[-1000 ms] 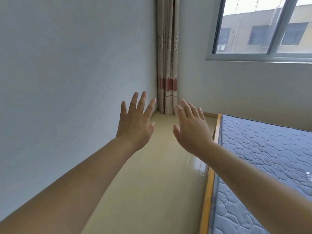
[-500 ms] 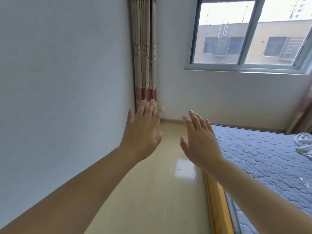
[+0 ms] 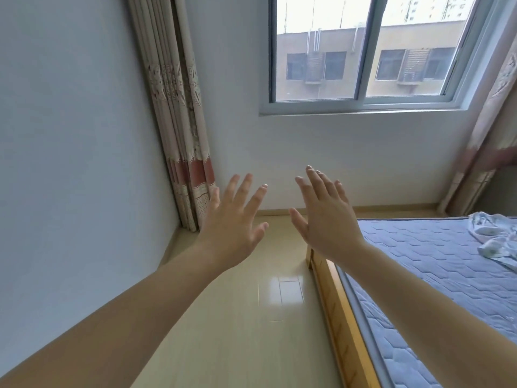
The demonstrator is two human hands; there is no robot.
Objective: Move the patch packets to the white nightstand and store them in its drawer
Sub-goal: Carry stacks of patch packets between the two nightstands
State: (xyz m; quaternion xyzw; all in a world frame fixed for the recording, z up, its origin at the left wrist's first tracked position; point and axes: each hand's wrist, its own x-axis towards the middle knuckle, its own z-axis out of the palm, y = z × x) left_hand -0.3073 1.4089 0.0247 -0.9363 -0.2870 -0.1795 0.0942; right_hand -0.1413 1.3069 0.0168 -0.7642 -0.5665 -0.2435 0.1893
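Both arms are stretched out in front of me over the floor. My left hand (image 3: 233, 219) is held up with its fingers spread and straight, holding nothing. My right hand (image 3: 326, 219) is beside it, a little apart, fingers straight and also holding nothing. No patch packets and no white nightstand appear in this view.
A bed with a blue quilted mattress (image 3: 436, 275) and a wooden frame (image 3: 335, 303) fills the right side. A crumpled white cloth (image 3: 495, 239) lies on it at far right. Pale walls, a curtain (image 3: 187, 152) in the corner and a window (image 3: 363, 51) stand ahead. Glossy floor (image 3: 237, 331) runs between wall and bed.
The view has swung right and upward: the window and more of the bed have come into view, and the curtain has shifted left. Both hands stay raised and spread.
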